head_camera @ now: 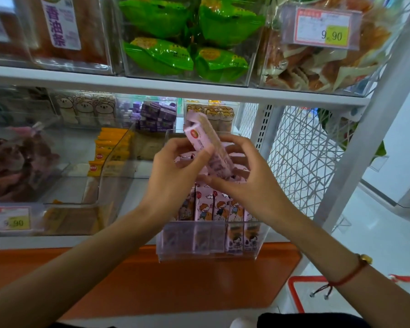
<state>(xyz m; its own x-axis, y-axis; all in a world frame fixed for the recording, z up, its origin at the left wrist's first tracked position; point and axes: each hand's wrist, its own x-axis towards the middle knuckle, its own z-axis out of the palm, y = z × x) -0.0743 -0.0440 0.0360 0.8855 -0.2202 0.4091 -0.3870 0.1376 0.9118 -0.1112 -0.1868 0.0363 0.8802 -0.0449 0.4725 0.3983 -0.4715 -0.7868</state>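
A pink snack packet [200,136] is held tilted above a clear plastic bin [208,235] on the lower shelf. My left hand [173,171] pinches its left side, fingers curled round it. My right hand [249,176] curls round its lower right part. Inside the bin stand several pink packets with cartoon figures [213,204], upright in a row. Both hands hover over the bin's middle and hide the packets behind them.
Orange packets [109,150] fill the bin to the left. Purple boxes [156,117] sit at the shelf's back. Above, clear bins hold green packets [187,36]. A white wire side panel [303,150] closes the shelf on the right. A red basket [296,294] stands below.
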